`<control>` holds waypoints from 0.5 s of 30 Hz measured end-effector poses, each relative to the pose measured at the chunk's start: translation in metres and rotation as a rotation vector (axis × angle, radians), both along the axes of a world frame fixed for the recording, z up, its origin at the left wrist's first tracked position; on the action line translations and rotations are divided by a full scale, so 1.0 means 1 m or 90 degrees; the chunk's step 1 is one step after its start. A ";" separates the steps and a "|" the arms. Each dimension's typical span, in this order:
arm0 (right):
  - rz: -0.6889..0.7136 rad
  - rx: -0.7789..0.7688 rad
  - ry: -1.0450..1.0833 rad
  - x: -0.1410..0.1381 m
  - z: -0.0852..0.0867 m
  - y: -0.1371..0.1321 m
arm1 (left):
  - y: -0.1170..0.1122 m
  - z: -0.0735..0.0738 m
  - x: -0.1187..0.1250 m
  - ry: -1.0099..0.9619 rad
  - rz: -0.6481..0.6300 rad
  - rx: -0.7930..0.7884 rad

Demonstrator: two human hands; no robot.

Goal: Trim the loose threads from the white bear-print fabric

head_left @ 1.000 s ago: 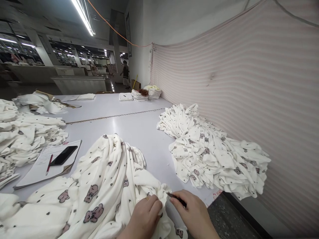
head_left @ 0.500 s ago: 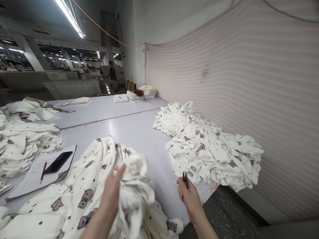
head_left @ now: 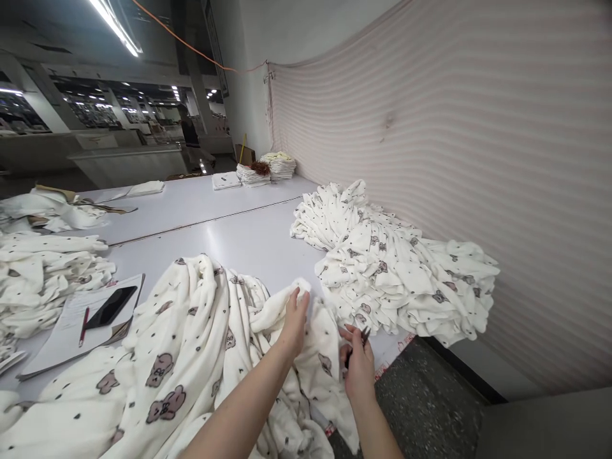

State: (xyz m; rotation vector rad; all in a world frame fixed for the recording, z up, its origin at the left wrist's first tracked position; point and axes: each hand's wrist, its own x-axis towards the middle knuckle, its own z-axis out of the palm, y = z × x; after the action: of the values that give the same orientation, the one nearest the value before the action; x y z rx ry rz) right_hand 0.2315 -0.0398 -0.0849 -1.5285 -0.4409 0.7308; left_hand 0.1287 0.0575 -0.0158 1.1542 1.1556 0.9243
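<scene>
White plush fabric (head_left: pixel 222 331) with grey-mauve bears and dark dots is heaped in front of me and reaches the table's near edge. My left hand (head_left: pixel 294 325) grips a raised fold of it, with the fingers pointing up and the thumb hidden. Just to the right, my right hand (head_left: pixel 358 366) holds small dark thread snips (head_left: pixel 366 333), their tips sticking out past the fingers. It is beside the fabric's hanging right part; whether it touches the cloth I cannot tell. Beyond both hands lies a second pile of the same printed fabric (head_left: pixel 392 274).
On the left, a black phone (head_left: pixel 112 306) and a red pen (head_left: pixel 84 326) lie on papers (head_left: pixel 57 347), beside more white fabric (head_left: pixel 48 277). Folded stacks (head_left: pixel 277 167) stand at the table's far end. A striped cloth (head_left: pixel 430 140) covers the right wall. A person (head_left: pixel 190 134) is far behind.
My left hand has moved right with a fold of the fabric, spreading it close to my right hand. The right hand has turned, and the snips now tilt to the right.
</scene>
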 end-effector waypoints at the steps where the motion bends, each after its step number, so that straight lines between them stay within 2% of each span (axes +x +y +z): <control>1: -0.011 -0.021 -0.039 0.007 -0.008 -0.007 | -0.010 -0.008 -0.006 0.029 -0.025 0.034; 3: 0.010 -0.058 -0.128 0.016 -0.022 -0.023 | -0.038 -0.027 -0.030 0.089 -0.074 0.112; 5: 0.090 -0.074 -0.229 0.014 -0.035 -0.035 | -0.069 -0.053 -0.058 0.166 -0.152 0.159; 6: 0.146 -0.074 -0.281 0.009 -0.042 -0.038 | -0.082 -0.068 -0.070 0.324 -0.285 0.216; 7: 0.206 -0.073 -0.332 0.003 -0.049 -0.037 | -0.094 -0.081 -0.081 0.459 -0.434 0.231; 9: 0.321 -0.088 -0.429 -0.010 -0.062 -0.030 | -0.108 -0.103 -0.098 0.535 -0.524 0.214; 10: 0.371 -0.107 -0.475 -0.014 -0.068 -0.023 | -0.110 -0.110 -0.106 0.540 -0.537 0.198; 12: 0.455 -0.163 -0.557 -0.015 -0.075 -0.008 | -0.108 -0.112 -0.126 0.528 -0.510 0.176; 15: 0.527 -0.237 -0.658 0.001 -0.071 0.013 | -0.092 -0.095 -0.172 0.503 -0.411 0.135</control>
State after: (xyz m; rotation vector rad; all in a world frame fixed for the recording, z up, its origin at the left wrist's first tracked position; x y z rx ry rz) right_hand 0.2321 -0.0271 -0.1557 -2.0137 -1.8687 0.5854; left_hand -0.0436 -0.0346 -0.1111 2.0085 1.1672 0.0635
